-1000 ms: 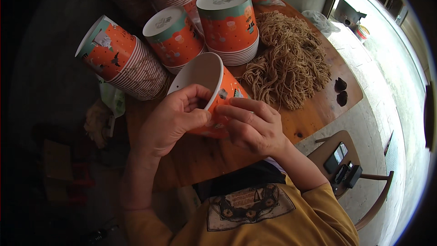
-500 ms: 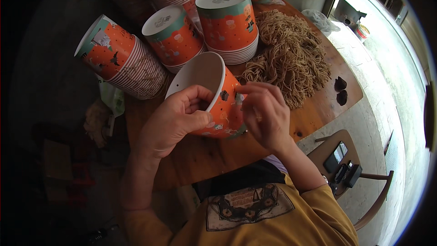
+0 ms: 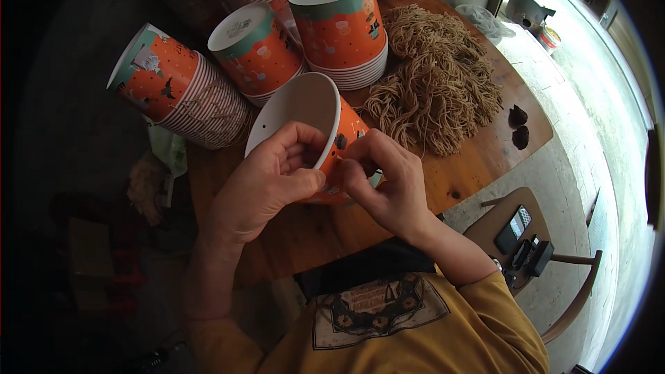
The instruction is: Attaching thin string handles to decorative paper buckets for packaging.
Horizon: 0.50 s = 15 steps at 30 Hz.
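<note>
Holding, in the left hand (image 3: 273, 183), a round orange paper cup with a white inside (image 3: 305, 118), tilted on its side above the near edge of the brown wooden desk (image 3: 485, 152), mouth turned up and to the left. Left fingers (image 3: 298, 140) curled over the white rim into the cup, thumb pressed against the outer wall, grip closed on it. Pinching at the same cup's orange wall with the right hand (image 3: 388, 183), fingertips (image 3: 353, 166) bunched tight just beside a small dark hole near the rim; too small to tell whether anything lies between them. Beyond the cup, three stacks of matching orange and teal paper cups: one lying on its side at the left (image 3: 173, 90), one leaning in the middle (image 3: 256, 52), one standing bottom up (image 3: 343, 24). To the right of the stacks, a loose heap of tan string (image 3: 440, 90) spread across the desk, touching the upright stack. Two small dark lumps (image 3: 518, 126) near the desk's right edge. Lower right, a wooden chair (image 3: 547, 256) carrying small dark gadgets.
</note>
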{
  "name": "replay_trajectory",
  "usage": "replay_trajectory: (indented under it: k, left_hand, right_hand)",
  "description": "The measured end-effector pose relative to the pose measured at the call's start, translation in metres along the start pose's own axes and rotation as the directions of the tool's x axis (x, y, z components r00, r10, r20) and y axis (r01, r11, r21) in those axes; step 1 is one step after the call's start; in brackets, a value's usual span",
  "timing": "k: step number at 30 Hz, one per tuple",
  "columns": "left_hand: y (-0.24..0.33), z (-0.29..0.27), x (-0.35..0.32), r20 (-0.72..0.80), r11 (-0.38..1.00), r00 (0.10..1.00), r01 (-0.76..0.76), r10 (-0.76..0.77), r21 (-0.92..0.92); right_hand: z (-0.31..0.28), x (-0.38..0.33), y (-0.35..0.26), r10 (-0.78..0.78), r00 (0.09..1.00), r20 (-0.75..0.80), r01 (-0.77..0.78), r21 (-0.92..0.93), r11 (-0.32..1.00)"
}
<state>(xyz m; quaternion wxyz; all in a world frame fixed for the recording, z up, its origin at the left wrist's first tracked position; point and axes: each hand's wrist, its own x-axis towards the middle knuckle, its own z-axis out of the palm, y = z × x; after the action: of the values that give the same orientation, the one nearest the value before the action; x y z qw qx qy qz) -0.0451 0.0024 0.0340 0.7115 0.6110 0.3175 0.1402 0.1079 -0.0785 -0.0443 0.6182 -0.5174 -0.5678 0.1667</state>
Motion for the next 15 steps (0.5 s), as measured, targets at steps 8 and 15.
replay_trajectory:
  k: [8, 15]
  left_hand:
    - [0.000, 0.004, 0.000, 0.034, 0.999, 0.999, 0.010, -0.008, -0.045]
    - [-0.001, 0.010, 0.003, 0.079, 0.998, 0.997, 0.023, -0.019, -0.053]
  right_hand:
    - [0.000, 0.002, -0.002, 0.018, 1.000, -0.010, -0.018, -0.047, 0.999]
    - [-0.010, -0.003, -0.002, 0.067, 0.998, 0.022, -0.064, -0.097, 0.993]
